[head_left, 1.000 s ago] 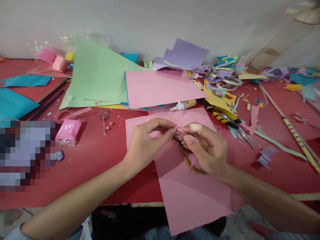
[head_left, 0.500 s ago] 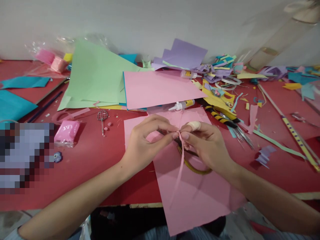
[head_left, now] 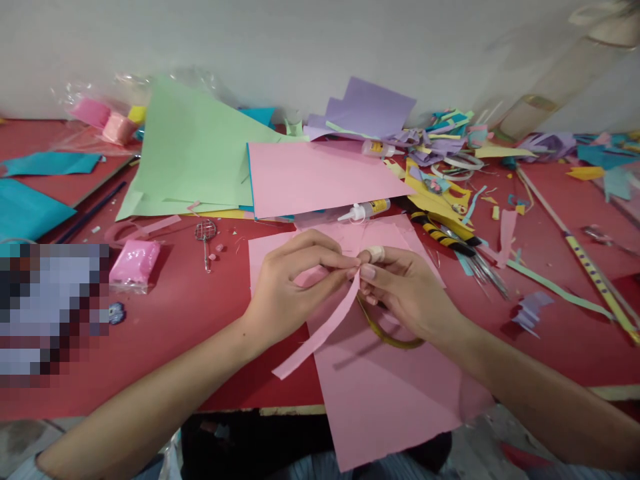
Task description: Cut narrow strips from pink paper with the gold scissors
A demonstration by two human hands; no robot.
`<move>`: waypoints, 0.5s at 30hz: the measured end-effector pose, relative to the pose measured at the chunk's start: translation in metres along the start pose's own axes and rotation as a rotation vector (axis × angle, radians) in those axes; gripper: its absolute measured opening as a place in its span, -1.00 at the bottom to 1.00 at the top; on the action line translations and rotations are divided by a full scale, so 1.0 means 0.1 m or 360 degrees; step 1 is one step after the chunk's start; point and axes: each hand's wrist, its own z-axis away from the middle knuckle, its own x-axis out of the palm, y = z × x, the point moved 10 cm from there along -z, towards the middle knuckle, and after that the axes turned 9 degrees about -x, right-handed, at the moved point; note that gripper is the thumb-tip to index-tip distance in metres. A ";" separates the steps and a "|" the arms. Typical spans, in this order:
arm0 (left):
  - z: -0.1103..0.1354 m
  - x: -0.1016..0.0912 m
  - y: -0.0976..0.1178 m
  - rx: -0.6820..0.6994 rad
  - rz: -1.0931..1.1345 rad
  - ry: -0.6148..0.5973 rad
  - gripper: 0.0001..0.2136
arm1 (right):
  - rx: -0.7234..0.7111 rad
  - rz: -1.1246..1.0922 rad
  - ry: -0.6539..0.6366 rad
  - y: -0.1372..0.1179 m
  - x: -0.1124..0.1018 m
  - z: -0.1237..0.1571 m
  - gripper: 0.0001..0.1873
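Observation:
A narrow pink paper strip [head_left: 320, 339] hangs from the pinched fingertips of both hands, its loose end pointing down and to the left. My left hand [head_left: 295, 280] is closed in a pinch at the strip's upper end. Against it, my right hand [head_left: 407, 280] pinches the same end between thumb and index finger; a pale wrap circles one finger. Below the hands lies a pink paper sheet [head_left: 395, 400] reaching over the table's front edge. On that sheet, partly hidden under my right hand, are the yellow-green handles of a tool [head_left: 397, 341], probably scissors.
Behind the hands lie a small glue bottle [head_left: 367, 211], a folded pink sheet [head_left: 320, 177] and a green sheet [head_left: 195, 153]. Black-and-yellow-handled pliers [head_left: 440, 233] rest to the right, near paper scraps. A pink clay packet [head_left: 134, 263] and a small wire whisk [head_left: 205, 240] sit left.
The strip's loose end has swung left and turned its flat side up. Both hands stay at nearly the same place, with the right fingers shifted slightly.

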 end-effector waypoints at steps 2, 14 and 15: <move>0.01 0.01 0.04 0.0074 -0.0038 -0.0021 -0.89 | 0.0004 -0.0004 0.0021 0.01 -0.01 0.01 -0.87; 0.00 0.08 -0.02 0.0059 0.0031 -0.0172 -0.74 | -0.0059 0.0022 0.0103 0.01 -0.09 0.01 -0.89; 0.00 0.08 -0.03 0.0017 0.0085 -0.0162 -0.77 | -0.0062 0.0034 0.0116 0.00 -0.10 0.02 -0.90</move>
